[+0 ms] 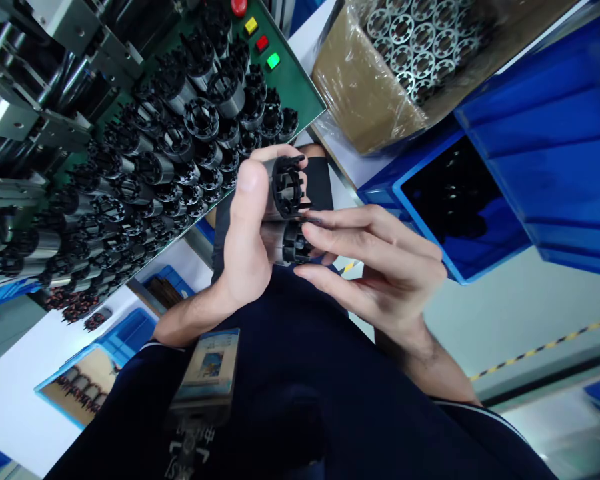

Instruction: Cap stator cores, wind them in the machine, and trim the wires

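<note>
**benchrat:** How would you have handled the fitting bit in that shot? The left hand (245, 233) was wrapped round two cylindrical metal cores with black slotted plastic end caps, upper one (286, 187) and lower one (287, 241), stacked dead centre of the frame.

**coilguy:** I'd say line the slots up square before pushing, and keep the thumb clamped so neither core rolls. The right hand (380, 267) looked like it was only pinching: fingers mostly straight, fingertips (310, 230) touching the rim of the lower cap, nothing else in its grasp as far as I could tell.

**benchrat:** Pose?

**coilguy:** Left palm faced right, thumb (247, 180) up over the top core, wrist bent back toward the dark blue jacket (330, 400). The right forearm came in from the lower right. Rows of the same capped cores (180, 147) sat on the green machine panel (293, 83) at upper left, and a blue plastic crate (430, 220) was at right.
</note>
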Demonstrator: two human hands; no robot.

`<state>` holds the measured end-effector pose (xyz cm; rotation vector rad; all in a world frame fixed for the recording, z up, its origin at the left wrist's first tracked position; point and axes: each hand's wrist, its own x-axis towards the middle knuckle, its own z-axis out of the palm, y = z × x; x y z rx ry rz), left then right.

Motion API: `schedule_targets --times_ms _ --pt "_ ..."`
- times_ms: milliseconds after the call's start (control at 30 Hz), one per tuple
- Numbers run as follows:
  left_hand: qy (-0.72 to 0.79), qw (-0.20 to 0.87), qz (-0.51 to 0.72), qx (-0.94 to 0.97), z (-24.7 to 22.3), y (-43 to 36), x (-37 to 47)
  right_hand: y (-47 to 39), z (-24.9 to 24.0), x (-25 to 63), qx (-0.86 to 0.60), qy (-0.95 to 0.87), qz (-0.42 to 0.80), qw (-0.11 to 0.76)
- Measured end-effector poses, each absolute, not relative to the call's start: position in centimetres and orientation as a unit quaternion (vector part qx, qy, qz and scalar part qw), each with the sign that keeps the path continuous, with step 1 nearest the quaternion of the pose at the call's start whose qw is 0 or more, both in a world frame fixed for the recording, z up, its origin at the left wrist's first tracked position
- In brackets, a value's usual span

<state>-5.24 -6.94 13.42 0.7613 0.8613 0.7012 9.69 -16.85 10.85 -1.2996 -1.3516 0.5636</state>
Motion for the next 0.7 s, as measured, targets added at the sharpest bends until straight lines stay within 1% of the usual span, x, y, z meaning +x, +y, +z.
schedule_targets --times_ms 67,200,400,467,533,600,700 --pt "0.381 0.791 0.344 0.332 13.3 -7.1 -5.4 -17.2 11.0 9.7 -0.561 -0.579 0.236 0.543" --pt "0.361 0.814 0.322 0.322 13.1 -7.5 -5.2 -17.9 11.0 9.4 -0.579 -0.576 0.241 0.525" --pt "0.417 0.831 0.31 0.2 14.2 -8.0 -4.4 -16.7 7.5 8.2 -0.56 -0.56 0.151 0.591" --pt "0.42 0.831 0.303 0.202 14.5 -8.2 -4.8 -16.5 6.3 8.5 -0.53 -0.55 0.131 0.632" --pt "0.412 0.822 0.325 0.223 14.6 -8.1 -5.6 -16.7 6.1 9.5 -0.5 -0.543 0.141 0.66" --pt "0.404 0.824 0.326 0.227 14.4 -7.8 -6.6 -17.3 6.8 10.6 -0.518 -0.544 0.187 0.633" --pt "0.42 0.856 0.245 0.176 13.9 -7.0 -7.3 -18.3 8.9 11.8 -0.572 -0.584 0.259 0.514"
